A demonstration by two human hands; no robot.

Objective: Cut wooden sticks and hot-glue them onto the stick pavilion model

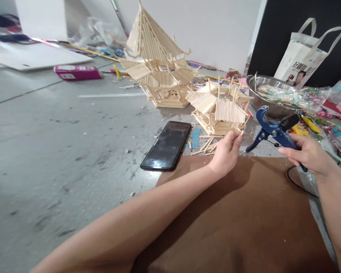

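here, on brown board (244,227) over grey floor (59,144), left hand (226,151) pinches a stick (241,133); right hand (309,153) grips blue cutter (268,127).

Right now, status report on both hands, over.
Left hand pinches short stick. Right hand grips blue cutter. Small stick model close behind; phone to the left.

Craft workspace on a bare concrete floor (45,132): stick-built pagoda models (159,72), scattered craft supplies (332,129).
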